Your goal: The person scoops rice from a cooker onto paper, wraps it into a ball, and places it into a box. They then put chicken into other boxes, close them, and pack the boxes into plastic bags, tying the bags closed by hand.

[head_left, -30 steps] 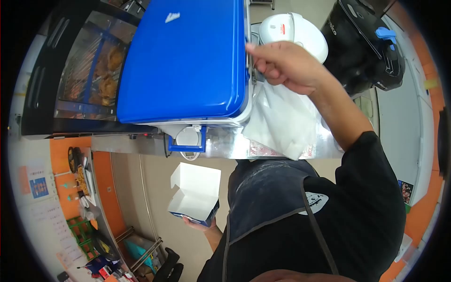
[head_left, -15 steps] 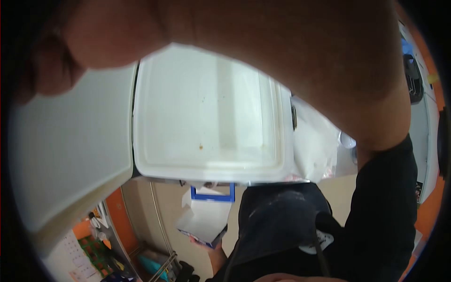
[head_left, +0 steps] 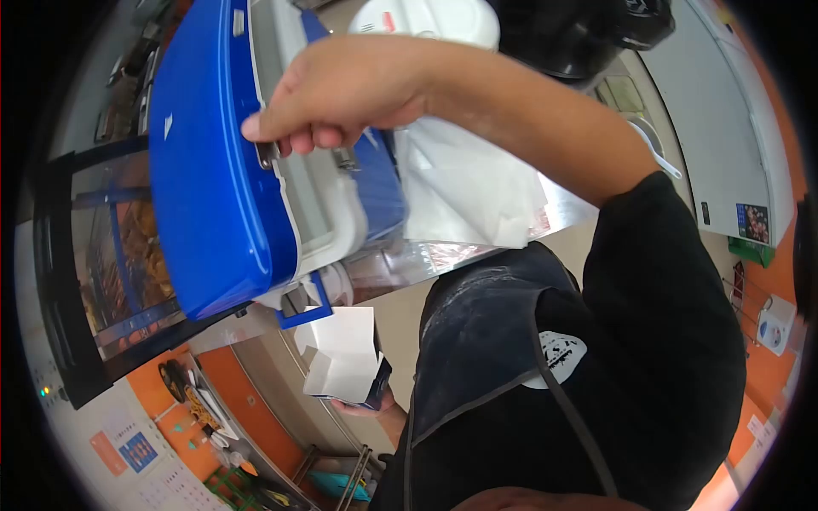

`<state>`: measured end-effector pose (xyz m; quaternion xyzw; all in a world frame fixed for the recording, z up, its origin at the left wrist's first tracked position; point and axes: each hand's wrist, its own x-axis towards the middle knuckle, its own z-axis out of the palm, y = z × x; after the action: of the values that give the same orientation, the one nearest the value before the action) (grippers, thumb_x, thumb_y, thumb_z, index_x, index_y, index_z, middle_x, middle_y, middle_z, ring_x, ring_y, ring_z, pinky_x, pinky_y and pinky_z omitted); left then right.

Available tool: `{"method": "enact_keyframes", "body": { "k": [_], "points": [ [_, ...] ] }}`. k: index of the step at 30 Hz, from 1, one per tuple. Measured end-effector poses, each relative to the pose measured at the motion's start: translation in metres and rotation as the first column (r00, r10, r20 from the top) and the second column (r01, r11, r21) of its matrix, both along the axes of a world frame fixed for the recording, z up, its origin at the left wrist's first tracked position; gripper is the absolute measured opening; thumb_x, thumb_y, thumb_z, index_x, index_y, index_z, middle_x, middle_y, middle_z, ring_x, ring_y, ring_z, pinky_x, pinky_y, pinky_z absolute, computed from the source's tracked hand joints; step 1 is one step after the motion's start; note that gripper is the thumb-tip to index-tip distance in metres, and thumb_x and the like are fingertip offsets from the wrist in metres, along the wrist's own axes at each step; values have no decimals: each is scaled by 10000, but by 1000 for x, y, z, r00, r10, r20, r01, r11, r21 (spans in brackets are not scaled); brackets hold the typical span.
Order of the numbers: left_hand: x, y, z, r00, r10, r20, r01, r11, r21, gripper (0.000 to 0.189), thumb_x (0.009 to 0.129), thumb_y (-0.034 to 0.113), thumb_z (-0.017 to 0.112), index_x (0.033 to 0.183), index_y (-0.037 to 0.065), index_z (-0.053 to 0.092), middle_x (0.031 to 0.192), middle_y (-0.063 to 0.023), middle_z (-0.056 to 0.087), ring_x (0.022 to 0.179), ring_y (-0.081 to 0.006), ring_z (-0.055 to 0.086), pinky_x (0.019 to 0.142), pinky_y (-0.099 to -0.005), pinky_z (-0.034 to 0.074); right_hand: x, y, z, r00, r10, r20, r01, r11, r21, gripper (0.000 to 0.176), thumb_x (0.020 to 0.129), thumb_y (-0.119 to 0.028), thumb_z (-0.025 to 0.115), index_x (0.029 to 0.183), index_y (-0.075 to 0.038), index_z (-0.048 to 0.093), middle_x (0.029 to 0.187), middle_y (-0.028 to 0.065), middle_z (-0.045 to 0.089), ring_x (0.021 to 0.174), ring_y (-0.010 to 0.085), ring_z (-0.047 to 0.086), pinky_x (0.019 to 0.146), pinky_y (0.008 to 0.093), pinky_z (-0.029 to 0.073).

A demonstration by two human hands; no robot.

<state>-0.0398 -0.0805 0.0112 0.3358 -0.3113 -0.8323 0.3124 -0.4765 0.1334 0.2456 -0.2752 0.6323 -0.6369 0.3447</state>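
My right hand (head_left: 341, 98) has its thumb and fingers closed on the edge of a blue lid (head_left: 204, 162), near a metal latch. The lid stands tilted over a white-rimmed cooler box (head_left: 348, 217), and part of the white interior shows through the gap. Low in the view, my left hand (head_left: 366, 407) holds an open carton (head_left: 345, 358) from beneath. The carton is white inside and dark blue outside, with its flaps up. Its inside looks empty. Most of the left fingers are hidden behind the carton.
White paper sheets (head_left: 469, 192) lie right of the cooler. A round white lid (head_left: 426, 19) and a black bag (head_left: 567, 38) are behind them. A glass-fronted case (head_left: 128, 255) stands at left, a white freezer (head_left: 711, 111) at upper right.
The blue lid has swung over, so its outside now shows and much less of the cooler's interior is visible. My right hand appears farther from the camera. The view has shifted.
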Motion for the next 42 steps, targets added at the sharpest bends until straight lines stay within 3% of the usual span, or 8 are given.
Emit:
{"method": "enact_keyframes", "body": {
  "k": [9, 14, 17, 20, 25, 33, 39, 42],
  "points": [
    [10, 57, 4, 997, 38, 61, -22, 968, -250, 752, 873, 623, 435, 1429, 117, 436, 1403, -110, 499, 1267, -339, 509, 1019, -530, 453, 40, 91, -89, 901, -411, 140, 426, 899, -105, 303, 930, -252, 620, 1091, 2, 658, 967, 100, 686, 724, 154, 664, 686, 264, 531],
    [35, 88, -11, 943, 277, 184, -104, 772, -626, 668, 918, 561, 469, 1415, 118, 412, 1409, -141, 481, 1223, -327, 547, 975, -521, 499, 99, 143, -265, 499, -781, -374, 856, 511, 77, 294, 921, -142, 640, 1201, -69, 589, 1197, 94, 583, 955, 149, 582, 740, 272, 495],
    [51, 96, 12, 963, 261, -73, -265, 963, -52, 759, 892, 611, 482, 1462, 123, 369, 1461, -107, 447, 1317, -349, 453, 1061, -557, 400, 154, 154, -253, 807, -545, -228, 589, 770, 246, 202, 905, -100, 640, 1095, -37, 622, 922, 72, 628, 768, 156, 596, 697, 270, 483],
    [45, 91, 12, 959, 256, -120, -265, 962, -62, 771, 897, 596, 483, 1482, 116, 338, 1455, -106, 452, 1307, -349, 463, 1058, -555, 406, 173, 121, -230, 993, 17, -113, 4, 984, 178, 174, 915, -148, 648, 1045, -32, 652, 845, 67, 632, 743, 142, 600, 680, 270, 486],
    [46, 87, -16, 990, 123, -64, -131, 983, -132, 833, 836, 499, 694, 1474, 101, 336, 1445, -93, 459, 1335, -295, 441, 1116, -495, 363, 204, 26, -188, 781, 473, -407, -512, 859, 15, 384, 906, -276, 659, 1199, -35, 601, 1189, 168, 579, 1167, 336, 521, 1036, 429, 375],
    [77, 18, -73, 940, 289, -179, -317, 936, -155, 824, 772, 335, 819, 1417, 65, 383, 1298, -76, 559, 1258, -251, 510, 1100, -423, 383, 287, -154, -198, 371, 742, -558, -809, 553, 197, 386, 893, -181, 675, 1243, -57, 568, 1007, 157, 664, 947, 334, 646, 864, 415, 476],
    [175, -17, -79, 900, 430, -73, -436, 880, -188, 1132, 736, 186, 863, 1516, 66, 52, 1468, -165, 338, 1334, -324, 410, 1078, -448, 402, 361, -242, -261, 268, 945, -190, -920, 309, 242, 299, 932, -127, 606, 1204, -9, 567, 945, 130, 671, 792, 245, 666, 715, 346, 525],
    [264, -38, -119, 772, 389, 503, -328, 921, -210, 1219, 730, 252, 870, 1535, 52, -23, 1543, -249, 224, 1385, -397, 344, 1018, -481, 463, 398, -329, -293, 386, 911, 148, -894, 329, 305, 261, 963, -108, 568, 1193, 17, 561, 911, 63, 642, 739, 129, 646, 662, 266, 540]
  ]
}}
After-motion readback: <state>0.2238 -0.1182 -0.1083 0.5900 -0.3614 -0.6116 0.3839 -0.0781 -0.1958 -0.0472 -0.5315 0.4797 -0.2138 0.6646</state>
